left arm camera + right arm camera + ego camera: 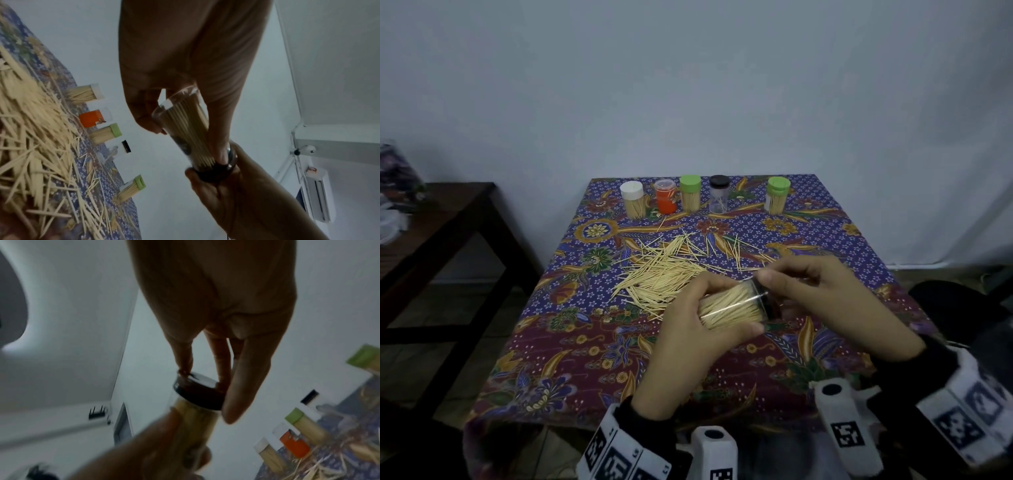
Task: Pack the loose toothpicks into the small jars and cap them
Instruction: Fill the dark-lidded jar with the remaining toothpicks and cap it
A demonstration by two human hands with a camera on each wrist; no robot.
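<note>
Head view, hands: at centre right of the frame the left hand (697,329) wraps its fingers and thumb round a clear jar (732,305) packed with toothpicks. The jar lies nearly level above the patterned cloth (571,363), probably so both ends can be reached.
Head view, cap: the right hand (835,291) curls its fingers over the black cap (765,296) at the jar's right end. I judge it is seating or twisting the cap on.
Head view, pile: the loose toothpicks (664,274) are heaped just above and left of the hands, touching the cloth, close enough for the next fill.
Head view, back row: five jars stand upright along the upper edge of the table: white-capped (632,200), orange (665,197), green-capped (690,193), black-capped and nearly empty (719,194), and a second green-capped one (777,196). They are well apart from the work, out of the way.
Left wrist view: low in the centre, the left fingers are clamped along the jar's wall and steady it while the other hand's fingertips grip the dark cap at its lower end.
Right wrist view: at mid-frame the right thumb and fingers pinch the cap's rim from several sides. Whether it is fully seated, I cannot tell.
</note>
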